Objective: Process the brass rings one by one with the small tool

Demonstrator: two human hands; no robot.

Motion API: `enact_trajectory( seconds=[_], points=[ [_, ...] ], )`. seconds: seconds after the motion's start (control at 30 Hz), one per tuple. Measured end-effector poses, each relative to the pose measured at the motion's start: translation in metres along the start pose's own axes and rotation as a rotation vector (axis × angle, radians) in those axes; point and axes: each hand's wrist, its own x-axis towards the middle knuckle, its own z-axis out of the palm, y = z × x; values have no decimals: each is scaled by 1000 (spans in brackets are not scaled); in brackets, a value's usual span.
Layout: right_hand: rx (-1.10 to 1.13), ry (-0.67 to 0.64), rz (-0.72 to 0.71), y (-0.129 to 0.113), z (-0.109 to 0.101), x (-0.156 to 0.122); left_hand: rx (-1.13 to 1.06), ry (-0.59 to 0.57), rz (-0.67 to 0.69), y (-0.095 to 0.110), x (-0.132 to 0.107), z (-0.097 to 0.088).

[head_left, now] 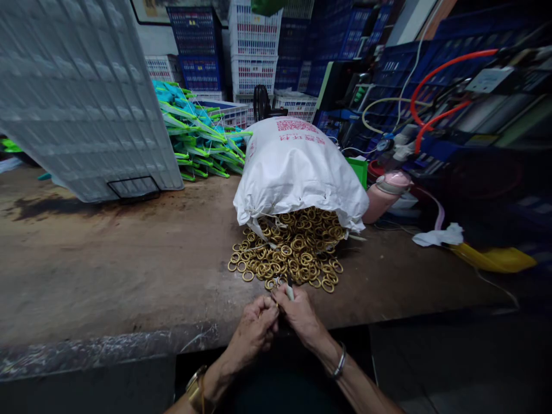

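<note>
My left hand point(257, 323) is closed just over the table's front edge, its fingertips pinched together. A thin golden edge at those fingertips looks like part of a ring, mostly hidden. Touching or nearly touching it, my right hand point(301, 313) is closed around a small tool point(290, 292) with a pale handle and a dark tip; its exact kind is not clear. Right beyond both hands lies a loose heap of golden metal rings point(287, 264). They spill from the open mouth of a white woven sack point(297, 167) lying on its side.
A grey ribbed plastic panel point(86, 103) leans at left on the wooden table point(129, 259). Behind it are green and turquoise hangers point(202, 132). At right stand a pink bottle point(386, 195) and equipment with red hoses point(425, 123). Stacked crates point(254, 46) fill the back.
</note>
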Motion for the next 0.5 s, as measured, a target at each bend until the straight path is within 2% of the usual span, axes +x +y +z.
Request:
enact_trajectory(
  seconds=[0.13, 0.27, 0.37, 0.43, 0.5],
  points=[
    [-118, 14, -68, -3, -4, 0, -43, -25, 7, 0, -1, 0],
    [-391, 54, -240, -2, -14, -4, -17, 11, 51, 3, -2, -2],
    [-599, -91, -370, 1, -20, -10, 29, 31, 91, 4, -2, -4],
    [-713, -174, -393, 3, -21, -14, 51, 34, 123, 4, -2, -5],
    [-793, -201, -392, 3, -20, -16, 62, 40, 153, 3, -2, -5]
  ],
)
